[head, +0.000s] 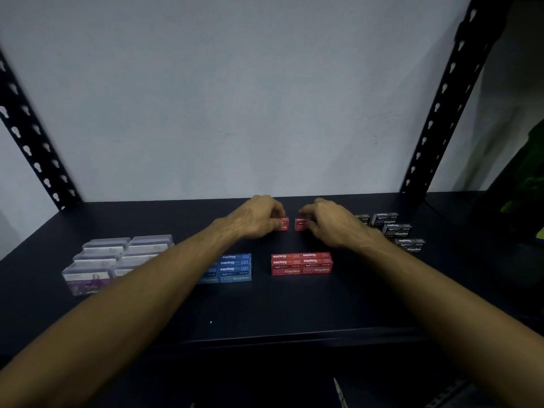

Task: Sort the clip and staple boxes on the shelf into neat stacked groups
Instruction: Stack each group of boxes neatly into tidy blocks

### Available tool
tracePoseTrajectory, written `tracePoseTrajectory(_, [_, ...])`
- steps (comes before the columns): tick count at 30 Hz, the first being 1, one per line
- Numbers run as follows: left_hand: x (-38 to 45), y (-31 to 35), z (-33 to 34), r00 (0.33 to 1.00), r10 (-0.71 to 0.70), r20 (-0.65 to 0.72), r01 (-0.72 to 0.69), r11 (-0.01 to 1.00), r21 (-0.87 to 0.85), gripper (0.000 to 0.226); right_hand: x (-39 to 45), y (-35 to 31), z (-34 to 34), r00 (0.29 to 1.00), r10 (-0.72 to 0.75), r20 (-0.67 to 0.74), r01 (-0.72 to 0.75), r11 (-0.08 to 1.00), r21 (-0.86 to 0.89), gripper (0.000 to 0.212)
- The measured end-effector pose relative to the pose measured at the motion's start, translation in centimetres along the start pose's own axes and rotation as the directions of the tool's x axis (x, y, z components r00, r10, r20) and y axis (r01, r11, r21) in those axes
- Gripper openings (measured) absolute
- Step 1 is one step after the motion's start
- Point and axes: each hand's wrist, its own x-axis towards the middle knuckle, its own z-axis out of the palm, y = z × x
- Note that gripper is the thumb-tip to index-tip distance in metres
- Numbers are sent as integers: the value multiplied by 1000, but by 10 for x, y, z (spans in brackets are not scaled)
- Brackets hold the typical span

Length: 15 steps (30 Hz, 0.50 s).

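Fingers of the left hand (259,219) pinch one red staple box (283,224); those of the right hand (329,222) pinch another (300,224), near the shelf's (265,307) back edge. Forward: clear clip boxes (117,260) leftmost, blue stack (235,267), red stack (301,263); black boxes (397,230) rightmost.

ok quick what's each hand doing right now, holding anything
Left hand: fingers closed on a small red staple box at the back of the shelf.
Right hand: fingers closed on another red staple box beside it.
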Motion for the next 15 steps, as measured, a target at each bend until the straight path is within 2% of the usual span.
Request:
tracePoseTrajectory(5, [5, 1, 5, 1000, 22, 12, -22, 1000, -2, 21, 7, -3, 3, 1000, -5, 21, 5, 1000, 22, 23])
tracePoseTrajectory(10, [6, 1, 8, 1000, 27, 11, -26, 999, -20, 21, 8, -1, 3, 998, -28, 47, 24, 996, 81, 25])
tracePoseTrajectory(15, [4, -1, 9, 1000, 18, 13, -17, 993, -114, 22, 7, -2, -1, 996, -13, 86, -2, 987, 163, 32])
